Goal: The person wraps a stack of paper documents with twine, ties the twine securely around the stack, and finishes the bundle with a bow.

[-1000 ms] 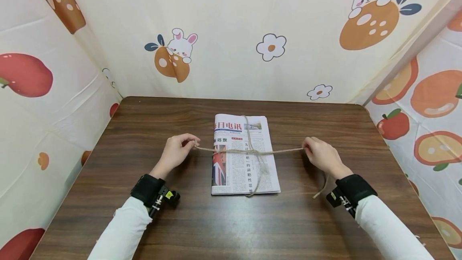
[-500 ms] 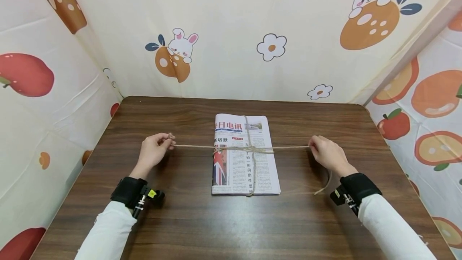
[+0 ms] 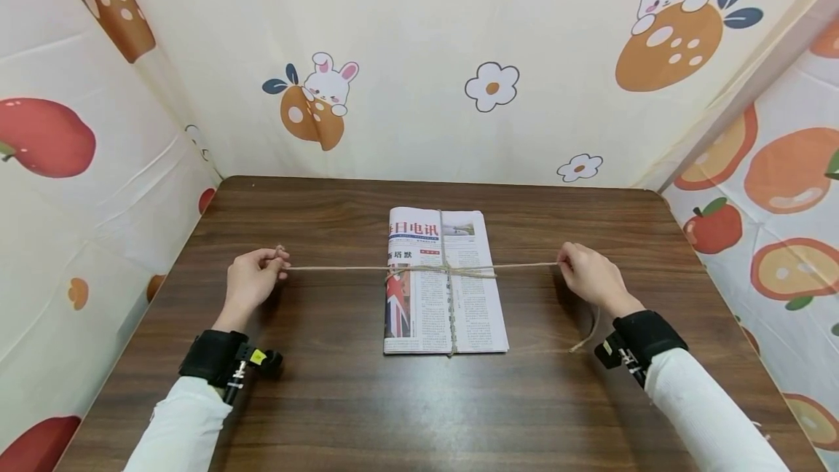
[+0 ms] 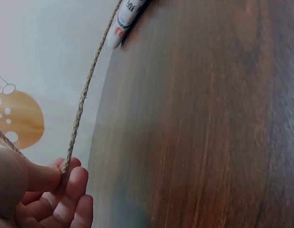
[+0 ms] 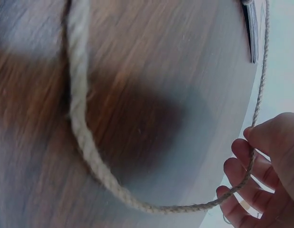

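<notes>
A folded stack of newspapers (image 3: 419, 312) lies on the wooden table, with twine (image 3: 354, 268) wrapped round it lengthwise and crosswise. The strands cross near the middle of the top sheet. Out to the left, my left hand (image 3: 252, 279) pinches one end of the twine between thumb and fingers; the left wrist view shows the twine (image 4: 80, 107) running taut from the fingertips to the stack. On the other side my right hand (image 3: 593, 275) pinches the other end. Below that hand a loose tail of twine (image 5: 97, 164) curves down to the table.
The brown wooden table (image 3: 314, 414) has its far edge against a pale curtain (image 3: 406, 35) printed with rabbits and flowers. Fruit-printed cloth (image 3: 780, 239) hangs along the right side, and another patterned cloth (image 3: 118, 239) along the left. Black camera straps sit on both wrists.
My left hand has moved well to the left, drawing out more twine. The lengthwise strand has straightened and shifted left, and the crossing has moved left too. My right hand has moved only slightly.
</notes>
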Demonstrator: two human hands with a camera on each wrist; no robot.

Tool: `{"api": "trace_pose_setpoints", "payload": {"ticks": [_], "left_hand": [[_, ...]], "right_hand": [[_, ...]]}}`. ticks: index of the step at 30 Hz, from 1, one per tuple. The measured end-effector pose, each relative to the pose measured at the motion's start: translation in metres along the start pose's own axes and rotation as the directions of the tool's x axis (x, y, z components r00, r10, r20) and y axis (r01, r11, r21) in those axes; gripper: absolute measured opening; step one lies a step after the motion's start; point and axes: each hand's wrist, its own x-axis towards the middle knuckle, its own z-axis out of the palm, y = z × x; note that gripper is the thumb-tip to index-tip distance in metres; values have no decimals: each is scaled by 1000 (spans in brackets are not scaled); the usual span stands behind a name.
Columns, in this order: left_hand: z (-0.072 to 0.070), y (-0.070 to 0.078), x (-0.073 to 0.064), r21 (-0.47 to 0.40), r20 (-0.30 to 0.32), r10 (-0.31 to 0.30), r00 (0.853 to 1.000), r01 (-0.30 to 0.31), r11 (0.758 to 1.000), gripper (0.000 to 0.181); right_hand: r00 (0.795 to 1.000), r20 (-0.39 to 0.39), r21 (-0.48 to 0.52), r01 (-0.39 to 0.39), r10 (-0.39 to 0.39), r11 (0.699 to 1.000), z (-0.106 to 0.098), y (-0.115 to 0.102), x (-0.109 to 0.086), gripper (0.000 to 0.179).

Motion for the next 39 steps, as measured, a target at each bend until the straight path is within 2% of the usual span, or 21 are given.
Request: {"api": "trace_pose_setpoints", "payload": {"ticks": [3,6,10,14,16,18,21,24,26,29,32,35,39], "left_hand": [[-2,-1,-2,15,-7,-8,1000,8,1000,23],[0,-2,-3,49,13,-6,1000,5,999,24],[5,-2,-3,114,76,-5,997,-4,993,24],[5,3,-3,181,116,-20,993,-1,984,26],[5,8,-4,204,96,-27,995,7,979,30],[6,15,-4,212,51,-10,999,-1,977,32],[12,28,-7,229,-23,85,996,-77,970,29],[23,46,-12,248,-64,209,976,-187,950,23],[31,60,-16,255,-65,272,960,-248,935,21],[44,83,-22,270,-26,333,943,-314,910,18],[60,103,-28,296,71,371,926,-375,879,12],[77,117,-33,331,176,369,913,-408,851,9],[97,125,-34,366,268,332,904,-414,833,24]], "right_hand": [[1000,-6,3,3,-3,1000,1,-2,1,6],[1000,-20,-2,19,-19,1000,2,-4,3,5],[998,-30,-27,56,-57,998,5,-8,4,5],[994,-45,-47,97,-99,994,8,-12,5,5],[991,-59,-50,118,-121,992,9,-14,7,6],[986,-81,-50,143,-147,988,10,-19,8,7],[973,-124,-47,189,-194,981,11,-30,12,8],[957,-146,-28,248,-250,968,13,-47,16,7],[949,-143,-13,283,-282,959,15,-60,18,5],[935,-132,0,332,-329,943,19,-80,21,5],[924,-119,10,367,-364,930,25,-101,23,5],[914,-100,17,398,-394,917,32,-118,24,5],[903,-72,25,425,-423,905,42,-132,25,9]]}}
